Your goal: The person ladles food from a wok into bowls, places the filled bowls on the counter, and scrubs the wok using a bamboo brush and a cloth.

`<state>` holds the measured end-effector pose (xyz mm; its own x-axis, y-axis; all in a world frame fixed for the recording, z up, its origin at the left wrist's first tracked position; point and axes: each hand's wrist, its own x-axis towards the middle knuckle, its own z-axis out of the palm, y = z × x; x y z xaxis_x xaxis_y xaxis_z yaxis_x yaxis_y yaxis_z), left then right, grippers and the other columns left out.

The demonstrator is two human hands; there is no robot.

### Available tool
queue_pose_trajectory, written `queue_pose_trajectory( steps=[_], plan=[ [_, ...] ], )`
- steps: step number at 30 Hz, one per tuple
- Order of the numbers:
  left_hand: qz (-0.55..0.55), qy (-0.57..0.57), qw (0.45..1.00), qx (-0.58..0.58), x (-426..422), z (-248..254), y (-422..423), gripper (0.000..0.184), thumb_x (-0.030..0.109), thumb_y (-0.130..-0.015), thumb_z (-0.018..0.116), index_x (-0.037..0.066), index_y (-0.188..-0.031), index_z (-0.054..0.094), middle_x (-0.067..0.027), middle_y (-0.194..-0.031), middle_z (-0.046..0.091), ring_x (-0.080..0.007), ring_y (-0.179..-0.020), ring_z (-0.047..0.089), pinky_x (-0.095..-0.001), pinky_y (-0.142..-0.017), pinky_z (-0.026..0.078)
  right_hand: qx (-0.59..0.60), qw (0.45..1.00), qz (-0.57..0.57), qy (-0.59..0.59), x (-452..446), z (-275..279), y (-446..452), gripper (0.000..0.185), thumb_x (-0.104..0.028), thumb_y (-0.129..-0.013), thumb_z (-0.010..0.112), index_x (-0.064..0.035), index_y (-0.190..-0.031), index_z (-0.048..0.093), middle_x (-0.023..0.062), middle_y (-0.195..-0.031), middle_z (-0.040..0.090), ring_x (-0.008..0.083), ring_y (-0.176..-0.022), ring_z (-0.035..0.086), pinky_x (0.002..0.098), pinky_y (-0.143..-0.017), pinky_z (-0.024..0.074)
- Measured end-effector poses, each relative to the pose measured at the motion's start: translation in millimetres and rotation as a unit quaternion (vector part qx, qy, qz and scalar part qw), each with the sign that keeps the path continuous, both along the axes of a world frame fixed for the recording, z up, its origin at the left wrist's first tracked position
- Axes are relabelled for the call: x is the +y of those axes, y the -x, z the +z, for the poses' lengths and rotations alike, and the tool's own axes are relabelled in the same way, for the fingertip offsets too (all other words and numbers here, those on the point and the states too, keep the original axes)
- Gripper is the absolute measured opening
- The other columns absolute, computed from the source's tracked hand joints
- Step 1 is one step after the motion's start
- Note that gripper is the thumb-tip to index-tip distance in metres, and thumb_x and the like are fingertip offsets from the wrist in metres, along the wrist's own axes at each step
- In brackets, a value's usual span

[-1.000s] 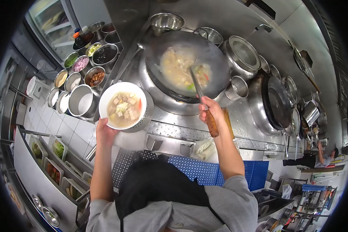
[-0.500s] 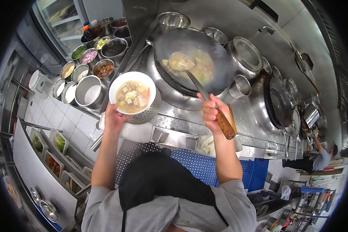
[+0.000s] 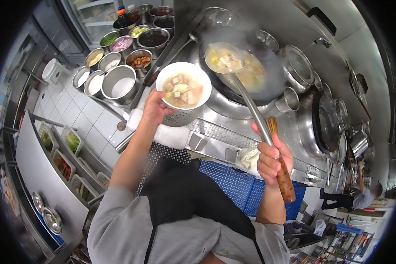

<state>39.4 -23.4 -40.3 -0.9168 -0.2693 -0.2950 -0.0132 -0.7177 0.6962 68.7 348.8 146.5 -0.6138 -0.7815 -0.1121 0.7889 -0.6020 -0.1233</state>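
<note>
- Here, the left hand (image 3: 156,108) holds the bowl (image 3: 181,68), soup (image 3: 183,91) inside, near the wok (image 3: 273,77).
- The right hand (image 3: 273,160) grips the ladle (image 3: 252,110), its filled scoop (image 3: 224,57) over the wok.

Resembles a commercial kitchen, with a grey stainless-steel wall (image 3: 275,20) behind a stainless-steel range counter (image 3: 226,135) and a faucet (image 3: 323,42) near the upper right. Spreads into pale square floor tiles (image 3: 77,119) on the left, with blue perforated matting (image 3: 233,180) in front of the counter. Includes a refrigerator (image 3: 99,18) with white shelves at upper left, a metal prep counter (image 3: 48,154) at lower left and crowded shelving (image 3: 345,237) at lower right. Catches whitish light on the steel.
</note>
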Motion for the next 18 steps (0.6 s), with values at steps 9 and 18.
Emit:
queue_pose_trajectory(
  steps=[9,18],
  plan=[
    [-0.003,0.005,0.999,-0.047,-1,13,0,0.047,0.024,-0.086,0.061,0.009,-0.128,0.049,-0.017,-0.12,0.059,-0.0349,-0.105,0.065,-0.057,-0.073,0.061,0.066,0.976,0.042,-0.201,-22,-24,-43,0.049,-0.017,-0.103,0.046,-0.0005,-0.148,0.035,0.0057,-0.066,0.052,0.0163,-0.042,0.054,0.0283,-0.035,0.0434],
    [-0.027,-0.018,0.999,-0.015,-10,1,-8,0.052,0.027,-0.087,0.059,-0.001,-0.129,0.046,-0.0221,-0.119,0.06,-0.0364,-0.104,0.066,-0.0527,-0.071,0.063,0.555,0.507,-0.069,-0.656,-17,-45,-41,0.06,-0.015,-0.092,0.066,-0.0035,-0.147,0.044,0.0077,-0.089,0.071,0.0118,-0.056,0.057,0.0252,-0.055,0.0488]
  ],
)
